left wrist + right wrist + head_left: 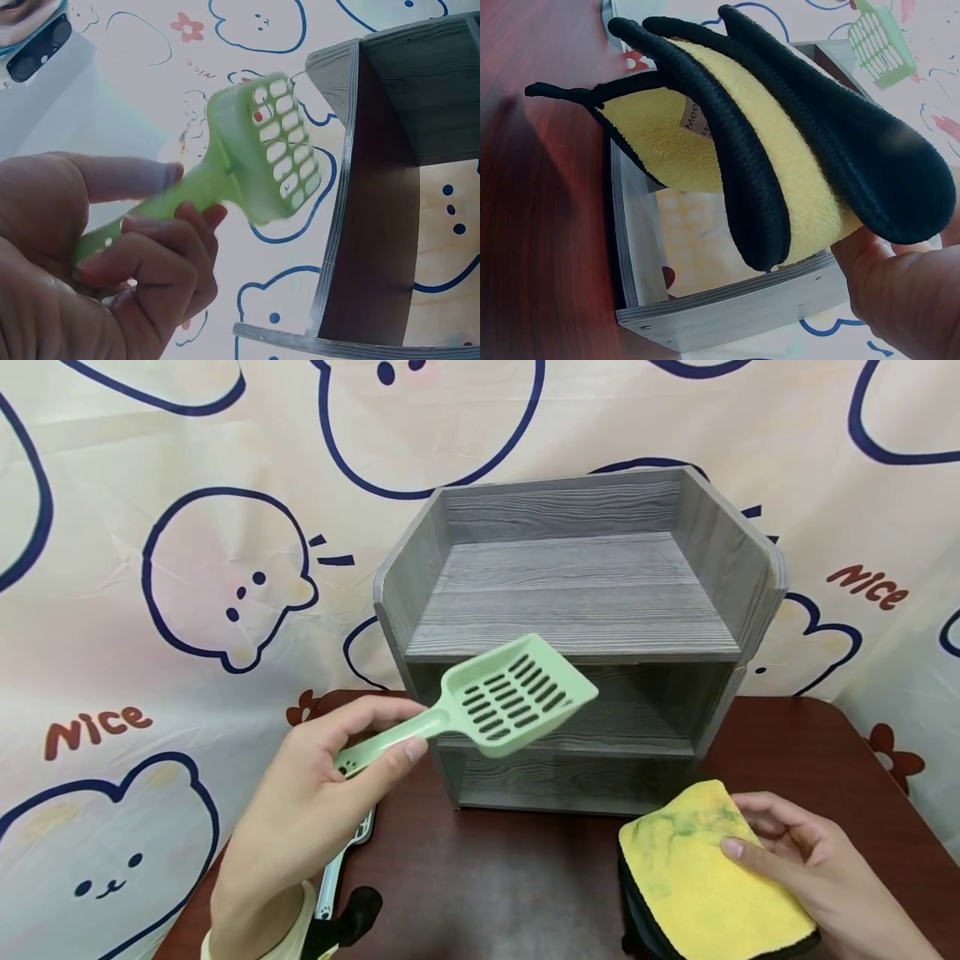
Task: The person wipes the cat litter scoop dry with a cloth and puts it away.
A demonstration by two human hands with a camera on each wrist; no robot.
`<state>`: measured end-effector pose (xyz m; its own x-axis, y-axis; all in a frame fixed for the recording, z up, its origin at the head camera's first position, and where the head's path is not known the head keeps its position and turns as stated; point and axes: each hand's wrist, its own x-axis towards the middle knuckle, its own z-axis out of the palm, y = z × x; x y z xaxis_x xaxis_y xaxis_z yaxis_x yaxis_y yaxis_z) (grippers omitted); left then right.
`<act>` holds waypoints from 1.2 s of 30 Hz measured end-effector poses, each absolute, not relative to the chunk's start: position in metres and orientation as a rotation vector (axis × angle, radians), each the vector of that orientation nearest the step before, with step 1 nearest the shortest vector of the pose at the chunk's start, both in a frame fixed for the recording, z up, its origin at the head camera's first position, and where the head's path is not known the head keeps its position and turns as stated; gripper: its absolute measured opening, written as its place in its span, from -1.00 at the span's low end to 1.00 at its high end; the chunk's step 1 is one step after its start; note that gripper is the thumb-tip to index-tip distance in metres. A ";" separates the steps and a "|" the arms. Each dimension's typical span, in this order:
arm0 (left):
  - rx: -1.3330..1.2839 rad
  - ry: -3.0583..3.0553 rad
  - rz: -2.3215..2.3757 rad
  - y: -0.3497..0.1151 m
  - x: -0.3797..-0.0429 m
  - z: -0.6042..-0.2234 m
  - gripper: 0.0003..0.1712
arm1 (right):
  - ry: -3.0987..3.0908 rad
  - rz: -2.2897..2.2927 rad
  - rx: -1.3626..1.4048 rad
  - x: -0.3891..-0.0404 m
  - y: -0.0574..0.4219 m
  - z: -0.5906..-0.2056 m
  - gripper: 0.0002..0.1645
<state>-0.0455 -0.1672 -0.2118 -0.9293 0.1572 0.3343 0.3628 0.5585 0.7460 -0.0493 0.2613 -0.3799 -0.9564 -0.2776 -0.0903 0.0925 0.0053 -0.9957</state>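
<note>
A light green slotted litter scoop [487, 735] is held up by its handle in my left hand [285, 802], in front of the shelf. Its slotted head points to the right, and in the left wrist view the thumb and curled fingers grip the handle of the scoop [225, 165]. At the lower right, my right hand [817, 860] pinches the edge of a folded yellow cloth [697, 868] with dark trim and greenish stains on top. The right wrist view shows the folds of the cloth [810, 187], with a label inside.
A grey wood-grain shelf unit [570, 593] with several levels stands at the back of the dark red table [510, 868]. Behind the left forearm lie another pale slotted scoop [330, 881] and a black rounded object [360, 914]. A printed cartoon sheet [247, 710] hangs behind.
</note>
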 end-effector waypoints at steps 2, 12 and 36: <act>-0.411 -2.529 -1.232 -0.164 -0.052 -0.210 -0.79 | 2.021 -2.040 -0.197 -0.049 0.262 -0.380 -0.51; -0.251 -2.404 -1.117 -0.134 -0.099 -0.209 -0.71 | 1.997 -2.059 -0.179 -0.048 0.262 -0.384 -0.52; -0.133 -2.406 -0.903 -0.094 -0.154 -0.197 -0.63 | 1.943 -2.073 -0.150 -0.047 0.264 -0.386 -0.53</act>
<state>-0.1541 -0.0942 -0.1974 -0.8380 -0.0998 0.5365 0.2780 0.7679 0.5770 -0.0468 0.2643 -0.3859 -0.9510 -0.2830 -0.1243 0.1423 -0.0437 -0.9889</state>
